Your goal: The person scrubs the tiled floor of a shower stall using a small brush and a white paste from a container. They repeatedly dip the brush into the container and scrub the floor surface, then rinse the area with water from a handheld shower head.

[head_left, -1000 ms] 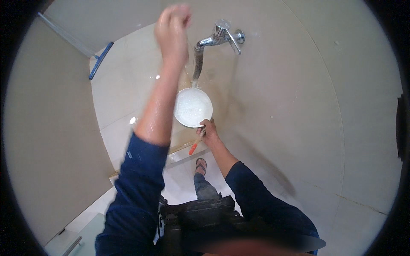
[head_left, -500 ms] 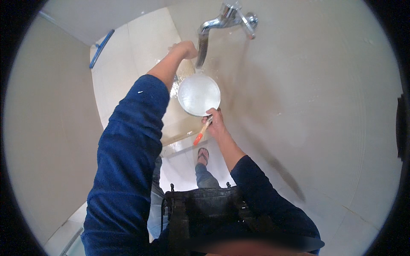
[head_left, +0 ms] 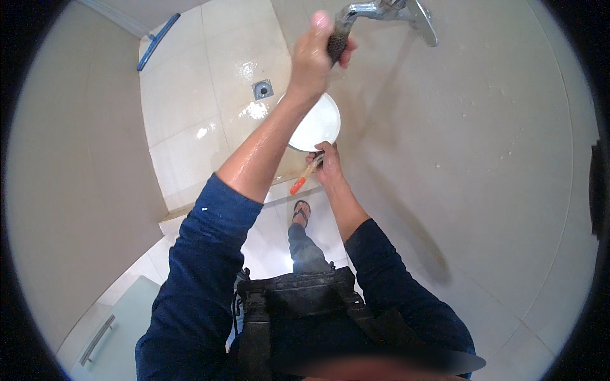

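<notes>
My left hand [head_left: 311,60] is wrapped around the dark, textured end piece [head_left: 338,46] of the chrome tap [head_left: 372,11], with the thumb sticking up. Below it is a round white vessel [head_left: 318,125], partly hidden by my left wrist. My right hand [head_left: 328,162] grips its near rim, thumb over the edge. An orange-tipped wooden handle [head_left: 298,184] pokes out from the same hand toward me. Whether this handle belongs to the vessel or is a separate tool, I cannot tell.
Wet beige tiles [head_left: 219,136] carry a square floor drain [head_left: 262,89] beside the vessel. A blue squeegee [head_left: 157,43] leans at the far left corner. A low ledge [head_left: 279,190] crosses before my sandalled foot [head_left: 301,214]. A pale cabinet door [head_left: 121,324] stands lower left.
My left hand has moved from beside the tap's end piece to a grip around it. The view has shifted, so the floor drain now shows. My right hand keeps its hold on the vessel.
</notes>
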`<action>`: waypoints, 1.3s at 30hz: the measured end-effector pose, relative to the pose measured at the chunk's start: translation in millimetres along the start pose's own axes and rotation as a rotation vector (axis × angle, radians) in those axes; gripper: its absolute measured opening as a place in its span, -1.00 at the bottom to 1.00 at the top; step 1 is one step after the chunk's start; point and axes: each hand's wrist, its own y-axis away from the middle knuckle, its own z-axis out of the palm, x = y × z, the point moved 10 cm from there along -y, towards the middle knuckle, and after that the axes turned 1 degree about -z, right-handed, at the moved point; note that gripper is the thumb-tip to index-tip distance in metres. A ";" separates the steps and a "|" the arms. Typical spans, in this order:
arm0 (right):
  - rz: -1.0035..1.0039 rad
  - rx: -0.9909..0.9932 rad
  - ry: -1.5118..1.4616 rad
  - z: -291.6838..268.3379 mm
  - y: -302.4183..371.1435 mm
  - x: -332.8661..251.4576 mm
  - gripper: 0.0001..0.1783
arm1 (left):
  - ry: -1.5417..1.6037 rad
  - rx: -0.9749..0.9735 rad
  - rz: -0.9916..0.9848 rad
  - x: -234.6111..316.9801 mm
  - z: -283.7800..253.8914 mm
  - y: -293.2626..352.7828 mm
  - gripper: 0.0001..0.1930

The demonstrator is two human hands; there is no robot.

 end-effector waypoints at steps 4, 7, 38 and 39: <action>0.046 -0.129 -0.016 2.3 -12.6 4.9 -0.65 | -0.199 0.124 0.073 41.3 26.1 -39.1 -0.49; 0.065 -0.031 -0.001 -6.3 -10.1 11.2 -0.61 | -0.090 0.210 0.027 -33.7 -35.7 -39.7 -0.33; 0.374 -0.249 0.446 108.7 25.8 221.5 -0.63 | -0.572 0.127 -0.974 -167.1 -244.2 482.1 -0.64; 0.417 -0.232 0.481 117.3 19.8 254.3 -0.65 | -0.572 0.079 -0.995 -161.3 -252.8 479.1 -0.61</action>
